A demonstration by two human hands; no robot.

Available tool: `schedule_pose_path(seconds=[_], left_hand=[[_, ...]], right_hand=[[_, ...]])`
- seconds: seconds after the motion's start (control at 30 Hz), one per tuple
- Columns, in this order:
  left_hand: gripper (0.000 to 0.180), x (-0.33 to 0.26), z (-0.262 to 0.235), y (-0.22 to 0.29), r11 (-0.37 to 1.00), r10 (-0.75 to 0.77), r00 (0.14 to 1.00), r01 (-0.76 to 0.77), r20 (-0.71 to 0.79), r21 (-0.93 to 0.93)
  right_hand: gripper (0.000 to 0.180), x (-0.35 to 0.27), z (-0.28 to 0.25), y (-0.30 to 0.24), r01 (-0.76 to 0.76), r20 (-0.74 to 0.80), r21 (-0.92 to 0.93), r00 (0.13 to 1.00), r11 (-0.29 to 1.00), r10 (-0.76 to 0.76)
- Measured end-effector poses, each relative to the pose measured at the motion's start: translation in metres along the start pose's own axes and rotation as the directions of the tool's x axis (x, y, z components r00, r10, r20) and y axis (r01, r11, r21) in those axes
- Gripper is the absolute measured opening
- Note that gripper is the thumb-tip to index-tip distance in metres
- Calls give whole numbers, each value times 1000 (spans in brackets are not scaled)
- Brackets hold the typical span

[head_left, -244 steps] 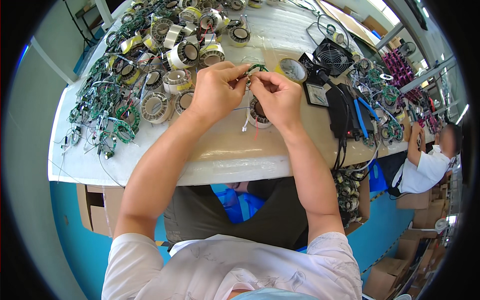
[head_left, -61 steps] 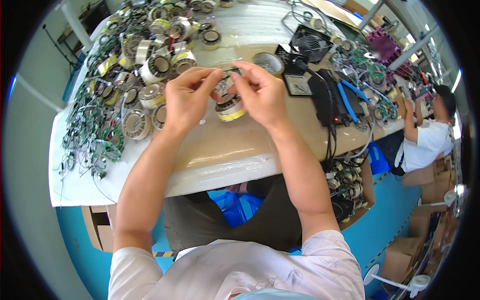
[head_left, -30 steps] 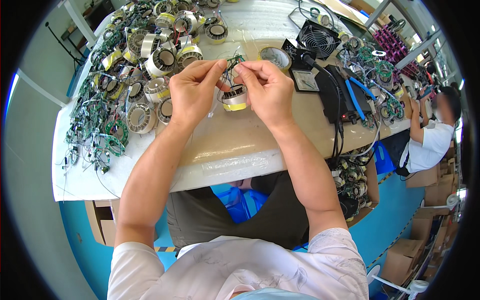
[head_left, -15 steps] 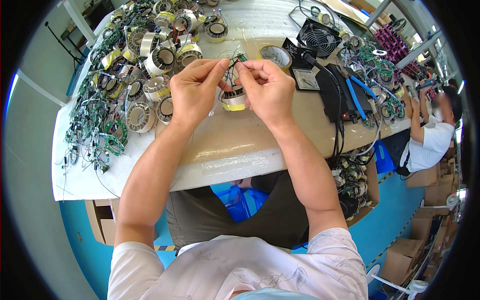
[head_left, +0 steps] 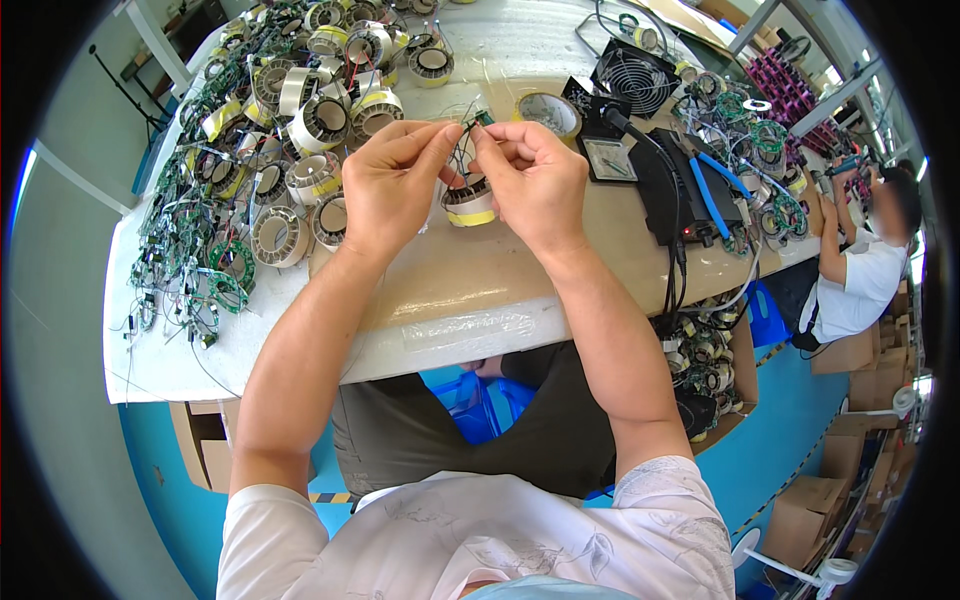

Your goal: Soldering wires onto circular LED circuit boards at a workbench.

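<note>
Both of my hands are raised over the table, fingertips pinched close together above a motor stator. The stator (head_left: 470, 208) is a pale ring with a yellow tape band, standing on the brown table covering. Thin dark wires rise from it into my fingers. My left hand (head_left: 395, 180) is closed on the wires between thumb and forefinger. My right hand (head_left: 540, 185) is closed in a pinch too, at the wires beside a small green circuit board (head_left: 484, 118). The fingers partly hide the wire ends, so the exact contact is unclear.
Several stators with wired green boards (head_left: 282, 235) are heaped at the left. To the right lie a tape roll (head_left: 548, 113), a fan (head_left: 636, 78), blue-handled pliers (head_left: 712, 195) and a black box with cables (head_left: 665, 190). A box of stators (head_left: 715, 375) stands below; a co-worker (head_left: 860, 270) sits farther right.
My fingertips have drawn slightly closer together around the wires. The stator's visible side has shifted a little; my arms stay nearly the same.
</note>
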State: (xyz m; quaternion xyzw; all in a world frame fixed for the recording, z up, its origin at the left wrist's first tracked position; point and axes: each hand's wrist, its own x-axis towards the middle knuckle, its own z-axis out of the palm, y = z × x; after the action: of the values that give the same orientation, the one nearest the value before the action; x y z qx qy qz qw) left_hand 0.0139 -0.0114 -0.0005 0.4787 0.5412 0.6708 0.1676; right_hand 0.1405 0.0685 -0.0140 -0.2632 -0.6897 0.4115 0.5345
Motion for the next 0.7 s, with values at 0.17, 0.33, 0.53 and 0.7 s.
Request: schedule_pose_path(seconds=[0.17, 0.33, 0.53, 0.7], left_hand=[[13, 5, 6, -1, 993, 106, 994, -106, 21, 46], [18, 18, -3, -3, 642, 642, 748, -645, 169, 415], [19, 9, 0, 4, 605, 630, 714, -698, 306, 383], [17, 8, 5, 5, 610, 622, 692, -721, 367, 327]], right_hand=[[10, 5, -7, 5, 107, -18, -9, 994, 994, -107], [8, 12, -9, 13, 191, 31, 67, 981, 979, -193], [10, 21, -43, 1, -29, 272, 103, 962, 994, 0], [23, 29, -55, 16, 0, 267, 11, 964, 1000, -3]])
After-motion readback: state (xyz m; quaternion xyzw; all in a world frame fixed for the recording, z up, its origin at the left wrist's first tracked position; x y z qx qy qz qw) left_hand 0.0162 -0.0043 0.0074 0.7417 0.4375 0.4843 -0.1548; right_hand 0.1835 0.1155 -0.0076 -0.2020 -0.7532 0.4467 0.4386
